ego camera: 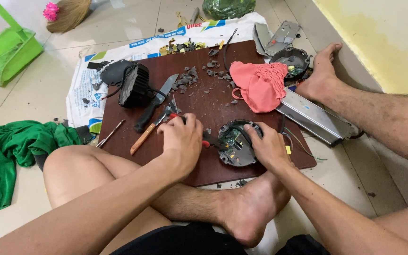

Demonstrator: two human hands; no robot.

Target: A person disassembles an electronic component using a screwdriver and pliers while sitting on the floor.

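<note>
Round housing [236, 144] with the circuit board sits near the board's [204, 101] front edge, right hand [267, 148] cupped on its right rim, fingers curled around it. Left hand [182, 137] fisted around a red-handled tool [204, 141] whose tip points right into the housing, wrist low.
</note>
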